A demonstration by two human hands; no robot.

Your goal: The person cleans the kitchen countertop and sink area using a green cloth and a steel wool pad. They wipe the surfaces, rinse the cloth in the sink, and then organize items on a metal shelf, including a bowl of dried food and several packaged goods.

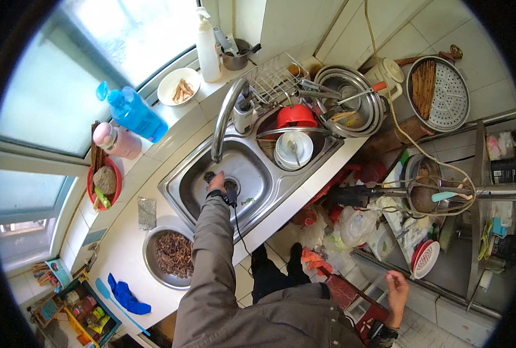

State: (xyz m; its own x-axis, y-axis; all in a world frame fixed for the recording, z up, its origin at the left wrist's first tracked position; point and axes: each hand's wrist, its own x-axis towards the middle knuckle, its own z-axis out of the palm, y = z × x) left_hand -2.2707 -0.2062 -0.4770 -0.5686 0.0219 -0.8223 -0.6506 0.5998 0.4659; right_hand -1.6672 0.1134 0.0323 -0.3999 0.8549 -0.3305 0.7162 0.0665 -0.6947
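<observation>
My left hand (216,181) reaches into the left basin of the steel sink (253,167), below the curved faucet (223,117). Its fingers are at a dark, rough-looking clump (209,176); the grip is partly hidden. Beside the hand is the drain (232,185), with green scraps (248,201) near it. A steel bowl (147,256) of dark brown shredded pieces (174,254) stands on the counter left of my sleeve. My right hand (397,289) hangs at the right, away from the sink, its fingers loosely curled with nothing seen in them.
White bowls (293,150) and a red pot (296,116) fill the right basin. Stacked steel pans (349,100) stand beyond it. A blue bottle (138,114) and pink flask (118,141) line the sill. Blue gloves (127,296) lie at lower left. A shelf rack (475,243) stands at right.
</observation>
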